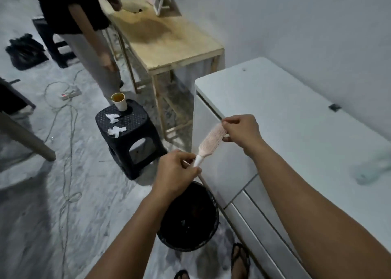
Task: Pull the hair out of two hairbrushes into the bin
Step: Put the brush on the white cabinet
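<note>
White table (pixel 296 113): one, the largest thing near; its top is almost bare, and a pale blurred object (pixel 372 168) lies near its right edge. It may be the second brush, but I cannot tell.

Bin (pixel 190 217): one, black, with a mesh wall, standing on the floor beside the table front and under the hands. Some dark stuff lies inside; whether it is hair I cannot say.

Stool (pixel 129 135): one, black plastic, well apart from the bin; it carries one paper cup (pixel 119 102) and two crumpled white tissues (pixel 115 124).

Hairbrush (pixel 211 141): one clearly seen, pink with a white handle end, held in the air above and a little behind the bin, tilted with the head up to the right. I judge it light and stiff, made of plastic, with flexible bristles. The handle is the good place to hold; the hair should be pinched close to the bristle roots and pulled along the bristles.

Left hand (pixel 175 173): fingers closed around the white handle end.

Right hand (pixel 241 130): fingers pinched on the far tip of the brush head, thumb and forefinger together.

Hair: too fine to see on the bristles. Probably very light and soft, it can cling to the fingers, so it should be let go low over the bin.
</note>
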